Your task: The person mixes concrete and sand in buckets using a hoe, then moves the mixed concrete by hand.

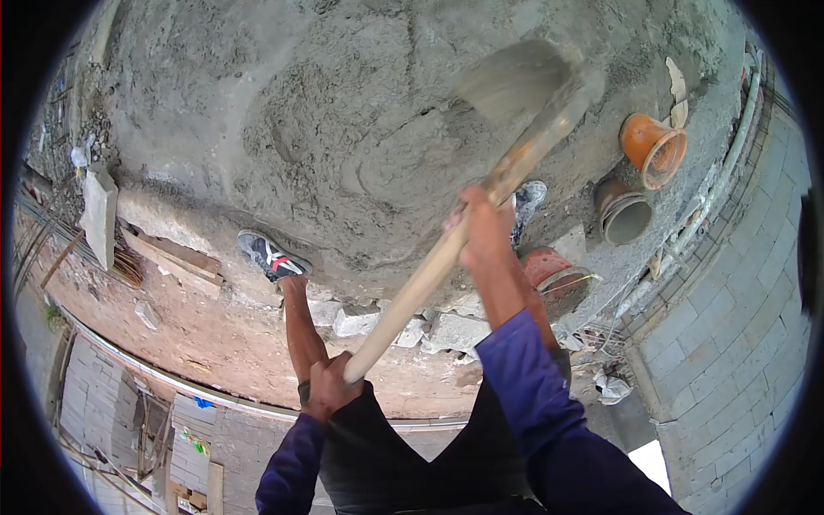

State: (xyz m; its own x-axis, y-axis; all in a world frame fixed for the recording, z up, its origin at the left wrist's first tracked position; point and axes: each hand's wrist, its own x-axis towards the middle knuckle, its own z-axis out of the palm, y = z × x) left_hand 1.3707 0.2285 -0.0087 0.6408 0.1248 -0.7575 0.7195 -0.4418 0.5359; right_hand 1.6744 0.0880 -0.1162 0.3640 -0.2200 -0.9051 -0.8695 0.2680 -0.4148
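Both of my hands hold the wooden handle of a hoe [421, 287], which slants from lower left to upper right. My left hand [332, 388] is wrapped round the butt end of the handle, in front of my thigh. Farther up, my right hand [486, 230] grips the handle near its middle. The hoe's broad blade, smeared by motion, hangs over the right side of a spread of wet grey mortar [343, 137]. Ridges and a curved groove mark the mortar's surface. My shoes [273, 256] stand apart at its near edge.
At the right stand an orange bucket [644, 142], a grey-coated bucket [624, 215] and a reddish bucket [547, 266]. Broken stones and bricks [455, 332] line the near edge. Left are a pale slab [99, 216] and metal rods [51, 232]. A pipe [730, 163] runs along the right.
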